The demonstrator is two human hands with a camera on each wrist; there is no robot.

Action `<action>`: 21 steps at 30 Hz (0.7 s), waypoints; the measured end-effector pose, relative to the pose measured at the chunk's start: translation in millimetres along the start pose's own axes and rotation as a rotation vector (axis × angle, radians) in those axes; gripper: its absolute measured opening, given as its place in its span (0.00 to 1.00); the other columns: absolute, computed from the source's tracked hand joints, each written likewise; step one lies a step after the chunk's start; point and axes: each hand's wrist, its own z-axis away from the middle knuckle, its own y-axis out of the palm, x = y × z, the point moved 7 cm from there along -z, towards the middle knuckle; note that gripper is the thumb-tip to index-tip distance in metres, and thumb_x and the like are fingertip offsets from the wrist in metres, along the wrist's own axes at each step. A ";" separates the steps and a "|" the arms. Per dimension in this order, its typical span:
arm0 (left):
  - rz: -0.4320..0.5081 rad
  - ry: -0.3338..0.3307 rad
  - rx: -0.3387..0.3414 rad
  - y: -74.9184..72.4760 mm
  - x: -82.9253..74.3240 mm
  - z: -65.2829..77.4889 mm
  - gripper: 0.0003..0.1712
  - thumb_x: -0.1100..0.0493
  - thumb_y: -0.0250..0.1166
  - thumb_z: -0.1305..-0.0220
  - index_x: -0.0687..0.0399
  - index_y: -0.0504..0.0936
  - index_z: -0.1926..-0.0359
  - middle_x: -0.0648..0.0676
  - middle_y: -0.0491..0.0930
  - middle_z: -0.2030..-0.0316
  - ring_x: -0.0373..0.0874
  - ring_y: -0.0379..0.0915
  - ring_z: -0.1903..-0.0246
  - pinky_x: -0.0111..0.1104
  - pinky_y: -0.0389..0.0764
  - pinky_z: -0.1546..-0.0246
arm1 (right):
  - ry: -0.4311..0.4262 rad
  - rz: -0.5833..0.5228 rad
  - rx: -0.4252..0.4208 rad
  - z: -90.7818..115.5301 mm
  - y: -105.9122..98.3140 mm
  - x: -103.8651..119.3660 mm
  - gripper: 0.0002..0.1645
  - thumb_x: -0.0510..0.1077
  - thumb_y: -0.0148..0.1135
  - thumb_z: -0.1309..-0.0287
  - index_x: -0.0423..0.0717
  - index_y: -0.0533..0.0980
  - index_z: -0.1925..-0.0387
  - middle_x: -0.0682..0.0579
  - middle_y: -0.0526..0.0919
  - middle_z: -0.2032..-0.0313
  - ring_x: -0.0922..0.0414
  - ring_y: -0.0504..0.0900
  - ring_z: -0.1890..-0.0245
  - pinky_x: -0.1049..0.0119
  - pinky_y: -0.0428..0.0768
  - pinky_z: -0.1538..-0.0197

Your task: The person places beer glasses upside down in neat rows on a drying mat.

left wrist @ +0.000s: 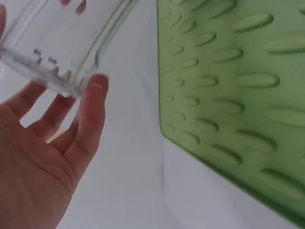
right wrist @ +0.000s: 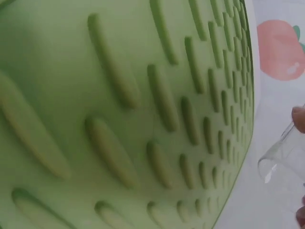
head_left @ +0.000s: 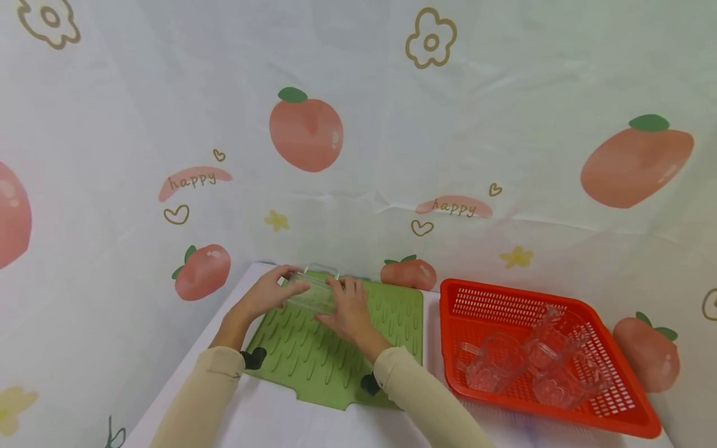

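Observation:
A clear glass mug (head_left: 315, 295) is held on its side above a green ridged drying mat (head_left: 319, 367), its handle on the far side. My left hand (head_left: 271, 292) grips the mug's left end, thumb on the near side. At the right end, my right hand (head_left: 351, 311) holds it between thumb and fingers. In the left wrist view, my left fingers curl about one end of the glass mug (left wrist: 62, 47), beyond the mat's edge. The right wrist view catches only part of the glass mug (right wrist: 286, 164) and some fingertips (right wrist: 300, 119) at its right edge.
A red plastic basket (head_left: 445, 336) stands right of the mat, with several clear glass mugs (head_left: 495, 367) inside. Behind the white table (head_left: 280, 414) hangs a pale cloth (head_left: 358, 205) printed with fruit; it also runs along the left side.

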 end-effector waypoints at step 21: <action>-0.243 -0.147 -0.040 6.4 73.6 1.0 0.41 0.41 0.60 0.28 0.65 0.65 0.27 0.76 0.58 0.27 0.78 0.49 0.27 0.69 0.57 0.30 | 0.292 -0.340 0.034 1.3 9.4 -37.7 0.49 0.55 0.80 0.50 0.44 0.68 0.31 0.44 0.76 0.40 0.46 0.80 0.43 0.50 0.81 0.42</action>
